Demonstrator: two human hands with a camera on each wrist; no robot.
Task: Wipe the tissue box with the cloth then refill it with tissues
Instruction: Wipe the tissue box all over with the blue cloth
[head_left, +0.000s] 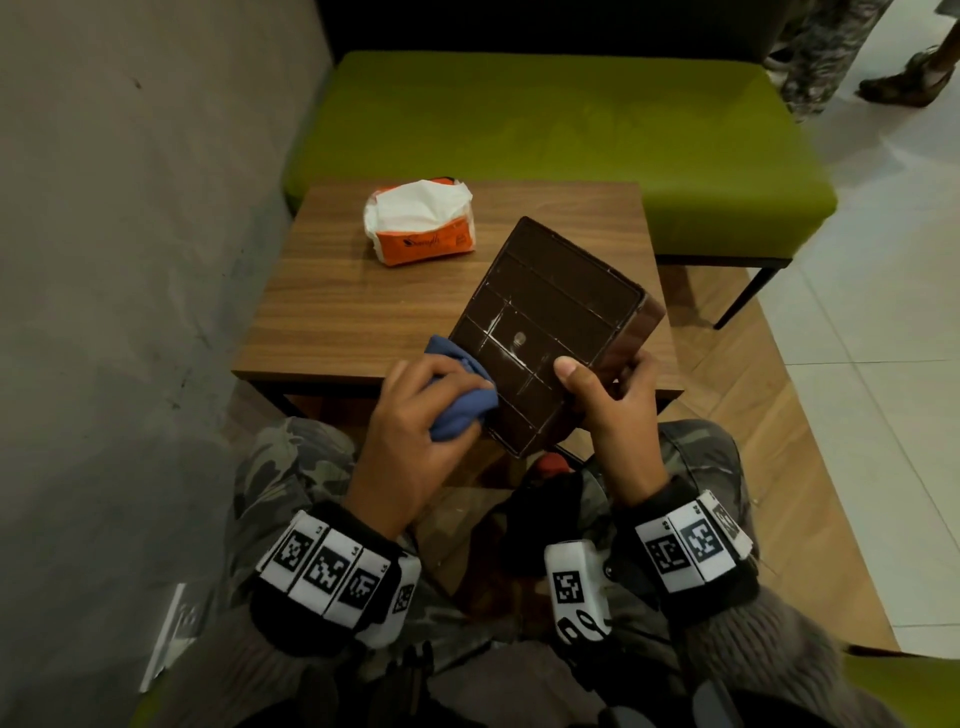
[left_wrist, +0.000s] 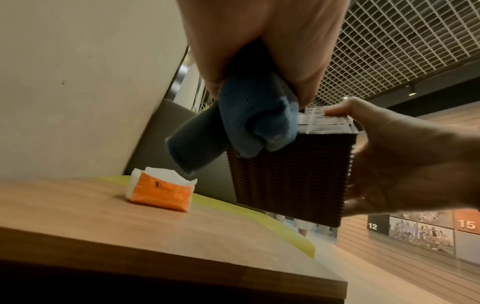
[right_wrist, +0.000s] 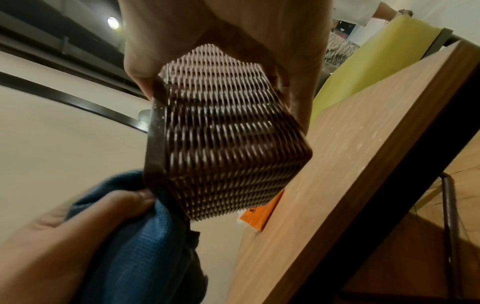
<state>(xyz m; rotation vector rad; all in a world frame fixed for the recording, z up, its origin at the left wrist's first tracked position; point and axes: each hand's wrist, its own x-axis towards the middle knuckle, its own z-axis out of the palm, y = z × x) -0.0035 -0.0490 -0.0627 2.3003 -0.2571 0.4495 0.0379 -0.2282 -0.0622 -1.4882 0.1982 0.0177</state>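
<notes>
A dark brown tissue box with woven sides is held tilted above the table's near edge, its flat scuffed base facing me. My right hand grips its near right corner, thumb on the base. My left hand holds a bunched blue cloth against the box's left edge. An orange pack of white tissues lies on the far left of the table, also seen from the left wrist.
The small wooden table stands against a grey wall on the left. A green bench runs behind it. Another person's feet stand on the tiled floor at the far right.
</notes>
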